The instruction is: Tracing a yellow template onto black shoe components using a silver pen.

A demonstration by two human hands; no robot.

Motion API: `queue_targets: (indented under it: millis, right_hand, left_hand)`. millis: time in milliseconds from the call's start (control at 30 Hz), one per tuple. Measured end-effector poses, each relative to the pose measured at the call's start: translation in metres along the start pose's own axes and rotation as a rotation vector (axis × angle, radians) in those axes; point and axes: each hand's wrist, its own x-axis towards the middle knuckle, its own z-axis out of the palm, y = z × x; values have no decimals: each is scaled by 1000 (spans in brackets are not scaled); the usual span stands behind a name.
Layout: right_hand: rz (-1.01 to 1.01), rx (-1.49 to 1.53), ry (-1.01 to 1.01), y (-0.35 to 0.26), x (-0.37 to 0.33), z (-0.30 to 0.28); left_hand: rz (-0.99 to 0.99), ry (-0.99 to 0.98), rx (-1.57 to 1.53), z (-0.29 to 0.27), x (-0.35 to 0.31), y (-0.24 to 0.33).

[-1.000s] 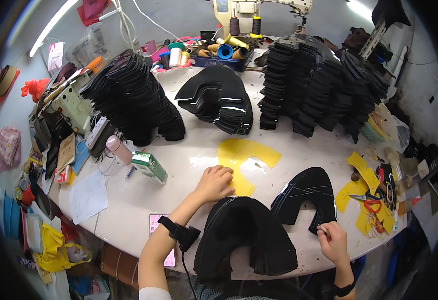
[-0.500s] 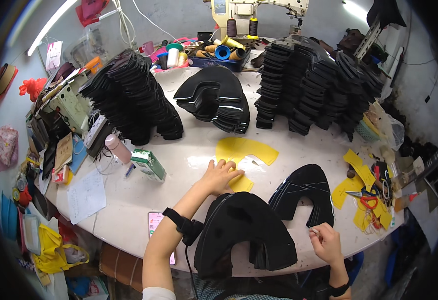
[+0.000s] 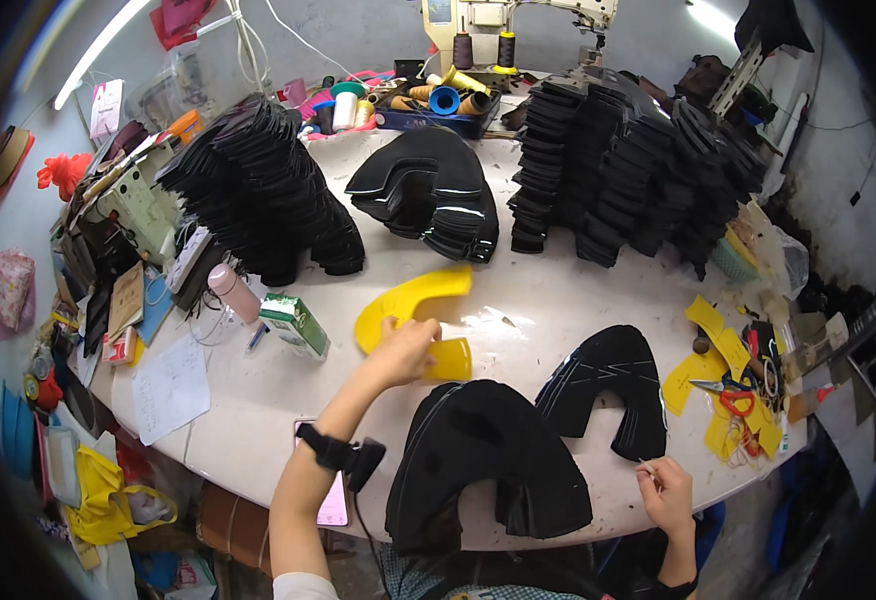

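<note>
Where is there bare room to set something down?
Largely bare: between yellow template, far-right black stacks and zigzag-marked stack; also between paper sheet, green carton and phone. Crowded: the far side of the table, and its right end around the scissors.

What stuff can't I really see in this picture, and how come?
All in the head view:
Pale little thing: only its tip pokes out; the right hand hides the rest.
Phone: partly covered by the left forearm.
Sewing machine: top cut off by the upper edge.
White paper: its writing is too small to read.
</note>
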Motion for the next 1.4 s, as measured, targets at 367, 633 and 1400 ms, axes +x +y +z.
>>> queue_targets:
  millis: [367, 633, 1400]
  right_hand:
    - [-77, 7, 41, -18, 11, -3]
    - [-34, 44, -41, -10, -18, -5]
    - [984, 63, -508, 302, -396, 1]
  left_hand:
    - [751, 12, -222, -71, -139, 115]
    - [482, 508, -674, -23, -193, 90]
    - [-789, -166, -1129, 248, -468, 69]
